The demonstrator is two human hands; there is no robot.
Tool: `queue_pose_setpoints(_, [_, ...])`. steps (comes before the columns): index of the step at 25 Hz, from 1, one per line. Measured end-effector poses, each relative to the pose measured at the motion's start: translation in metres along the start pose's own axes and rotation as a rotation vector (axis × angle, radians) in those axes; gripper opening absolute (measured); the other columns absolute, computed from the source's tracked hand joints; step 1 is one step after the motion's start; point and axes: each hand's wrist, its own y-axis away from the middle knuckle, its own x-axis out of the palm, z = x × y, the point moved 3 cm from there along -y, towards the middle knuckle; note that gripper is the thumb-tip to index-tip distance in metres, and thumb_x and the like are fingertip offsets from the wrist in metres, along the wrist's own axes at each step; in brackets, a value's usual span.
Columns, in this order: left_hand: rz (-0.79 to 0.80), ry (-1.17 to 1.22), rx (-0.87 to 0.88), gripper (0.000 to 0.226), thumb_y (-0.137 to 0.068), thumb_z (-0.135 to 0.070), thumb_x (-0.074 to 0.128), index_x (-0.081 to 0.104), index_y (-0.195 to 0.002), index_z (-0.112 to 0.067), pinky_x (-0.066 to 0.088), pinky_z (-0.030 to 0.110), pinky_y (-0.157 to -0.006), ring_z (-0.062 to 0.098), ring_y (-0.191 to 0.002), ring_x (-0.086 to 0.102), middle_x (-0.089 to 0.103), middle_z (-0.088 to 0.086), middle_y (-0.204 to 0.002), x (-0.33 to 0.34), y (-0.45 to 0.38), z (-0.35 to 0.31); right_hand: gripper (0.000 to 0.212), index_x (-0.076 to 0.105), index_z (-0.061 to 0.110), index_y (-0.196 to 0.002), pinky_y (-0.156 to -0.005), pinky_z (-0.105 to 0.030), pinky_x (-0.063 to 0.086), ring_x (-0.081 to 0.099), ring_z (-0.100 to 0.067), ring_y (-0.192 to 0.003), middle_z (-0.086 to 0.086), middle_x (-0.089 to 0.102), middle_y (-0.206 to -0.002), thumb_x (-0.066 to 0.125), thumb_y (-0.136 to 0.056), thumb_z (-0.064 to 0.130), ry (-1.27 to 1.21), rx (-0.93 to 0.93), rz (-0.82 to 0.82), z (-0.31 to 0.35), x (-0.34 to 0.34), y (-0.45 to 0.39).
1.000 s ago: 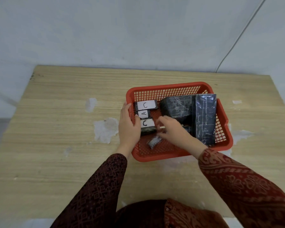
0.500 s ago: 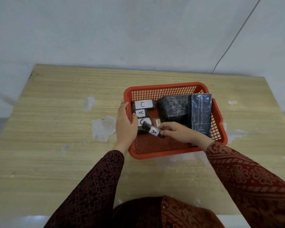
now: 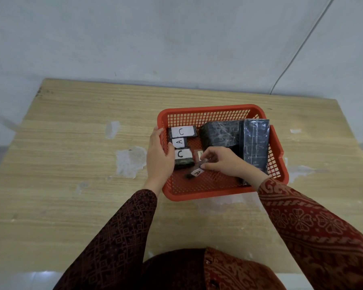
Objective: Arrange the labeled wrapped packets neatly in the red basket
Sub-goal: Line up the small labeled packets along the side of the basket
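The red basket (image 3: pixel 208 110) sits on the wooden table. Along its left wall lie three small dark packets with white labels: C (image 3: pixel 182 131), A (image 3: pixel 179 141) and C (image 3: pixel 183 154). Two large dark wrapped packets (image 3: pixel 220 132) (image 3: pixel 256 143) fill the right side. My left hand (image 3: pixel 158 155) grips the basket's left rim, thumb inside against the packets. My right hand (image 3: pixel 224 162) pinches a small dark packet labeled A (image 3: pixel 195 173) above the basket floor. Another label (image 3: pixel 200 155) peeks out behind my right fingers.
The wooden table (image 3: pixel 71 164) has pale worn patches left of the basket. A white wall stands behind, with a thin cable (image 3: pixel 298 51) running down at the right. My patterned sleeves cross the near table edge.
My right hand picked a small packet off the basket floor, turned it label-up, and now holds it lower, toward the front of the basket. My left hand stayed on the rim.
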Motion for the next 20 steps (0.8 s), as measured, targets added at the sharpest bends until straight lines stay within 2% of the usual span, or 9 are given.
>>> queue_pose_setpoints(2, [-0.002, 0.010, 0.001, 0.047, -0.095, -0.015, 0.048, 0.038, -0.140, -0.012, 0.026, 0.024, -0.112, 0.016, -0.141, 0.030, 0.033, 0.003, -0.153, 0.000, 0.000, 0.000, 0.025, 0.062, 0.018, -0.098, -0.073, -0.026, 0.049, 0.059, -0.017, -0.087, 0.004, 0.060, -0.090, 0.075, -0.077, 0.020, 0.092, -0.019, -0.011, 0.013, -0.006, -0.004])
queue_pose_setpoints(5, [0.002, 0.030, -0.002, 0.047, -0.094, -0.014, 0.048, 0.038, -0.140, -0.011, 0.028, 0.030, -0.114, 0.017, -0.141, 0.030, 0.033, 0.004, -0.154, 0.000, 0.001, 0.001, 0.026, 0.060, 0.013, -0.097, -0.064, -0.026, 0.048, 0.059, -0.018, -0.080, 0.003, 0.061, -0.088, 0.075, -0.077, 0.015, 0.250, -0.075, 0.029, 0.036, -0.007, -0.014])
queue_pose_setpoints(8, [0.000, 0.028, 0.000, 0.047, -0.094, -0.014, 0.048, 0.038, -0.140, -0.011, 0.030, 0.034, -0.115, 0.017, -0.141, 0.031, 0.033, 0.005, -0.153, 0.000, 0.000, 0.001, 0.026, 0.063, 0.012, -0.104, -0.073, -0.031, 0.047, 0.059, -0.023, -0.092, -0.008, 0.062, -0.104, 0.068, -0.079, 0.009, 0.476, -0.195, 0.065, 0.050, 0.013, -0.025])
queue_pose_setpoints(11, [-0.006, 0.018, 0.002, 0.047, -0.093, -0.015, 0.048, 0.039, -0.139, -0.011, 0.030, 0.036, -0.115, 0.017, -0.141, 0.031, 0.034, 0.005, -0.153, 0.000, -0.001, 0.003, 0.032, 0.058, 0.007, -0.111, -0.079, -0.040, 0.048, 0.056, -0.030, -0.099, -0.014, 0.055, -0.109, 0.063, -0.079, 0.003, 0.537, -0.354, 0.038, 0.048, 0.046, -0.024])
queue_pose_setpoints(15, [-0.011, 0.012, 0.001, 0.047, -0.093, -0.014, 0.049, 0.039, -0.139, -0.013, 0.027, 0.023, -0.112, 0.015, -0.141, 0.031, 0.033, 0.003, -0.153, -0.001, 0.000, 0.001, 0.036, 0.055, 0.007, -0.107, -0.078, -0.042, 0.051, 0.055, -0.029, -0.099, -0.012, 0.056, -0.107, 0.070, -0.075, 0.009, 0.475, -0.379, -0.093, 0.024, 0.054, -0.008])
queue_pose_setpoints(17, [-0.016, 0.010, 0.001, 0.047, -0.093, -0.014, 0.049, 0.039, -0.139, -0.013, 0.025, 0.019, -0.109, 0.014, -0.140, 0.032, 0.034, 0.002, -0.153, -0.001, -0.001, 0.001, 0.039, 0.054, 0.009, -0.103, -0.071, -0.043, 0.053, 0.057, -0.031, -0.097, -0.012, 0.059, -0.105, 0.073, -0.070, 0.011, 0.606, -0.372, -0.135, 0.012, 0.046, -0.002])
queue_pose_setpoints(20, [-0.011, 0.009, -0.012, 0.047, -0.094, -0.014, 0.049, 0.039, -0.139, -0.013, 0.024, 0.019, -0.109, 0.015, -0.141, 0.030, 0.033, 0.003, -0.154, 0.001, -0.002, 0.003, 0.031, 0.055, 0.006, -0.095, -0.062, -0.045, 0.054, 0.060, -0.034, -0.087, -0.014, 0.063, -0.095, 0.065, -0.067, -0.001, 0.768, -0.402, -0.126, 0.004, 0.042, -0.005])
